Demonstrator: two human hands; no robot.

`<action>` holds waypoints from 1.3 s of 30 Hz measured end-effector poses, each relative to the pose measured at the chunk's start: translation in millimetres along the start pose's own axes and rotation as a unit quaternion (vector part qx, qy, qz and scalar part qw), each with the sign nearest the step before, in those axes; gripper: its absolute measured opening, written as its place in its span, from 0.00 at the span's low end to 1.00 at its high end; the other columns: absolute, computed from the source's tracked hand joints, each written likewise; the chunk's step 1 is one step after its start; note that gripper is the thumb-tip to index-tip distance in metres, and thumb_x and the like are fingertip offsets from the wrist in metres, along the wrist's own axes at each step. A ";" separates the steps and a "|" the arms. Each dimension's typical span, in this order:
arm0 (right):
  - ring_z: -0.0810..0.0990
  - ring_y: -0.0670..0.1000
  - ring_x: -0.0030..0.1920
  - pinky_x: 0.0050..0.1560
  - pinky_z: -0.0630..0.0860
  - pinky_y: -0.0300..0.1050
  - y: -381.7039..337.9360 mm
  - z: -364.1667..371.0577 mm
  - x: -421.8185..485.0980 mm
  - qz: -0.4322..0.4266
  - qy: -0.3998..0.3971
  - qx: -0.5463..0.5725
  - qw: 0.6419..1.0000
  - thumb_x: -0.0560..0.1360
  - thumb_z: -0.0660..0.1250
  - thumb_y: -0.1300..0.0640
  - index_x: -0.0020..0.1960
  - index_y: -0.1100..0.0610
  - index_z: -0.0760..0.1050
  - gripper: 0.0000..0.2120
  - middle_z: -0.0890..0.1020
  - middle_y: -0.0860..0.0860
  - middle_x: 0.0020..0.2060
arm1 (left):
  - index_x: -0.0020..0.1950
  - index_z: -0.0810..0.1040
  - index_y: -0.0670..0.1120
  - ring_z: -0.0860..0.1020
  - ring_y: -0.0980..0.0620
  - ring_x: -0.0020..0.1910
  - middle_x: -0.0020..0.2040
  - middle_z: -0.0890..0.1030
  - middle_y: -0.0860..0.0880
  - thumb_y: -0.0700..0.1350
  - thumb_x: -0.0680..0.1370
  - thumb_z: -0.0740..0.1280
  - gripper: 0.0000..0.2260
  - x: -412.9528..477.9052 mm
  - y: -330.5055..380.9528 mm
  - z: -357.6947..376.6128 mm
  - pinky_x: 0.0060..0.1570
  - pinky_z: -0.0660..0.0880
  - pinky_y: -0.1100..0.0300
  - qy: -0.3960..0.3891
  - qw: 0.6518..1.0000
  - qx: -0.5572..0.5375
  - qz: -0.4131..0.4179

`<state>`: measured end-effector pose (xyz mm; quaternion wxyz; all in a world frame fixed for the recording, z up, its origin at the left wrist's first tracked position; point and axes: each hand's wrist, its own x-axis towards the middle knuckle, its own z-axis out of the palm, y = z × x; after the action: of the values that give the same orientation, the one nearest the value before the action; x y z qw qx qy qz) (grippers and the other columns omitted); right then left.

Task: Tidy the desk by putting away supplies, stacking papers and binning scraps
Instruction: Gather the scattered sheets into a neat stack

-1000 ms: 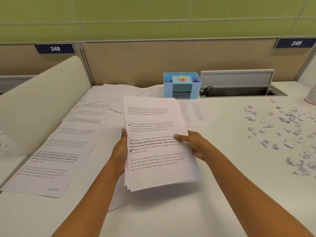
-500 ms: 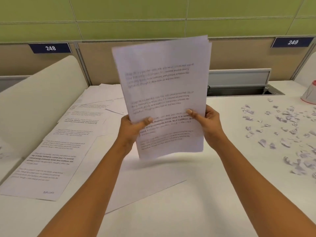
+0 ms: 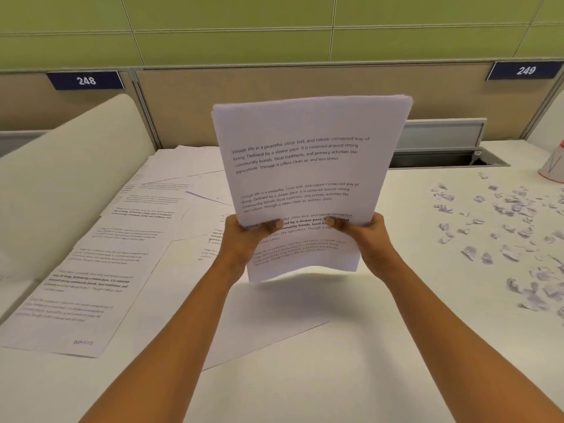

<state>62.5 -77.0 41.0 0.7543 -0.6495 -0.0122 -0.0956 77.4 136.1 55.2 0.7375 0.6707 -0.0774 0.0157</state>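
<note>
- Paper stack (image 3: 305,178) stands upright above the desk (image 3: 335,377), between my hands.
- I see my left hand (image 3: 244,242) pinching its lower left edge, thumb in front.
- My right hand (image 3: 366,236) pinches the lower right edge likewise.

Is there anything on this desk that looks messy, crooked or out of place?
Torn paper scraps lie scattered over the right side of the desk. On the left, loose printed sheets overlap at crooked angles. Only the stack gripped by the left hand and right hand looks even.
</note>
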 end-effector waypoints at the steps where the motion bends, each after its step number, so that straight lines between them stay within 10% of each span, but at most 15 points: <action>1: 0.84 0.54 0.45 0.47 0.81 0.49 6.7 -0.6 -2.1 0.009 -0.001 -0.009 1.000 0.61 0.76 0.61 0.47 0.55 0.81 0.15 0.85 0.51 0.45 | 0.43 0.83 0.54 0.82 0.47 0.46 0.42 0.85 0.55 0.39 0.62 0.77 0.14 -2.3 -6.6 -0.5 0.45 0.79 0.52 0.006 1.000 0.002 -0.015; 8: 0.83 0.47 0.46 0.47 0.78 0.40 31.6 -3.6 -9.6 0.036 -0.003 -0.035 0.999 0.67 0.74 0.63 0.48 0.53 0.81 0.12 0.85 0.46 0.43 | 0.46 0.80 0.51 0.82 0.61 0.40 0.39 0.84 0.59 0.36 0.68 0.74 0.12 -10.3 -32.5 0.0 0.39 0.78 0.66 0.013 0.999 0.016 -0.043; 14: 0.84 0.51 0.47 0.50 0.79 0.47 34.8 -12.5 -6.6 0.053 0.018 -0.004 0.998 0.68 0.73 0.57 0.49 0.56 0.81 0.11 0.85 0.50 0.45 | 0.57 0.78 0.45 0.80 0.52 0.50 0.52 0.81 0.49 0.40 0.72 0.71 0.14 -8.6 -36.5 -15.2 0.46 0.77 0.66 -0.043 0.984 0.155 -0.074; 23: 0.84 0.47 0.40 0.45 0.81 0.41 36.6 -41.1 -1.0 0.065 0.102 -0.007 0.993 0.72 0.70 0.63 0.49 0.57 0.79 0.06 0.85 0.45 0.38 | 0.74 0.61 0.48 0.60 0.49 0.73 0.74 0.61 0.48 0.49 0.68 0.75 0.38 4.0 -56.6 -84.5 0.70 0.58 0.56 -0.128 0.831 0.533 -0.098; 39: 0.83 0.49 0.41 0.48 0.80 0.45 44.5 -37.8 -3.9 0.085 0.112 -0.006 0.990 0.71 0.70 0.63 0.46 0.54 0.79 0.06 0.84 0.49 0.42 | 0.68 0.64 0.51 0.65 0.48 0.68 0.68 0.69 0.51 0.60 0.61 0.77 0.40 31.2 -37.7 -71.3 0.62 0.61 0.51 -0.182 0.690 0.679 -0.176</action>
<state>61.8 -107.5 -8.9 0.7523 -0.6380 0.1277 -0.1036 119.6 200.5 15.9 0.0422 0.9795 -0.0589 -0.1880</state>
